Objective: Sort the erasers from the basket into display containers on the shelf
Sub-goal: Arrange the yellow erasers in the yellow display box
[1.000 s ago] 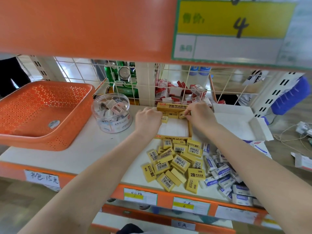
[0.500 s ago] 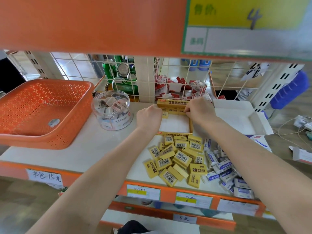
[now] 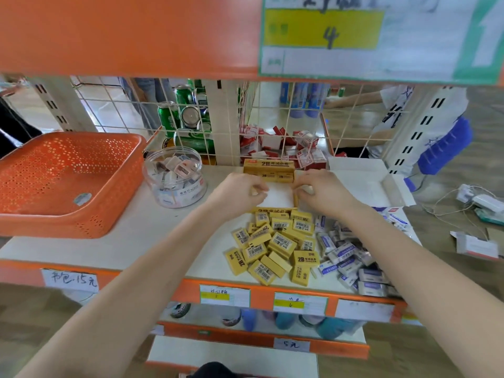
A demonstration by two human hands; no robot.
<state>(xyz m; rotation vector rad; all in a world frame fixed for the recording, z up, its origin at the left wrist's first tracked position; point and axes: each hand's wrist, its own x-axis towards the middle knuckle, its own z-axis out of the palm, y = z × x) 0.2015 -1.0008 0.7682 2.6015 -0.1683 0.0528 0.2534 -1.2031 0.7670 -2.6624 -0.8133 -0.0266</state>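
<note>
Filling the yellow cardboard box (image 3: 268,167) at twelve o'clock, our left hand (image 3: 238,193) and right hand (image 3: 324,193) curl, grip unclear; next we need yellow paper-wrapped erasers (image 3: 275,244) at six.

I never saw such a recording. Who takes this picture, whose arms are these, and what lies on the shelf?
There is no machine: a person wears a camera on the head, so the picture looks down at their own arms. The left hand and right hand meet over an open yellow display box on the shelf. The left hand seems to pinch a small yellow eraser; what the right hand's curled fingers hold is hidden. Nearer lie a pile of yellow erasers and, to its right, white-and-blue erasers. At the left stand an orange basket and a clear round tub.
</note>
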